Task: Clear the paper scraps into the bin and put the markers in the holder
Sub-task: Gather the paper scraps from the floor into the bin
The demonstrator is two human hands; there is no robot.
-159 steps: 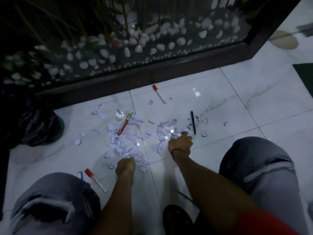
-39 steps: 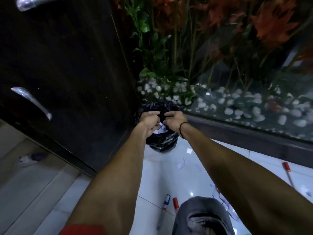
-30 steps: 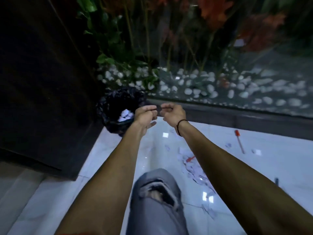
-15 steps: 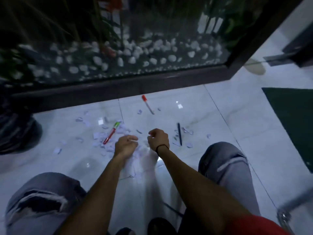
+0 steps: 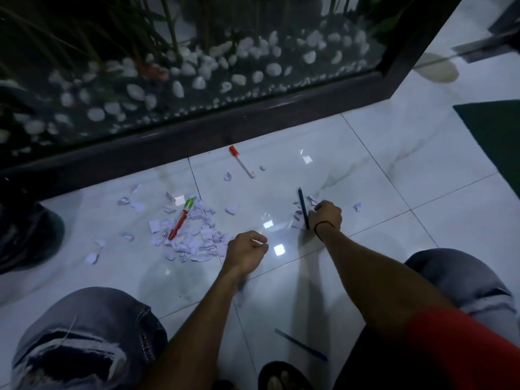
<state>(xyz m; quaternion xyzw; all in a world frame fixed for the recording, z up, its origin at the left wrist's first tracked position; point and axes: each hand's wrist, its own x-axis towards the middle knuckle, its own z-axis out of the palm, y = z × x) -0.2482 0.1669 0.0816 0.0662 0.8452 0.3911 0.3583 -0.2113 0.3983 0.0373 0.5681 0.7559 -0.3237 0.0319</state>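
Both hands (image 5: 284,232) back from bin (image 5: 25,237)

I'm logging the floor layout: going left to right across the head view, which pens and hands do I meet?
Green-capped red marker → red-capped white marker → left hand → dark pen → right hand.

Dim, bluish scene; small glare patches on glossy floor tiles (image 5: 365,175); wide-angle edge bending.
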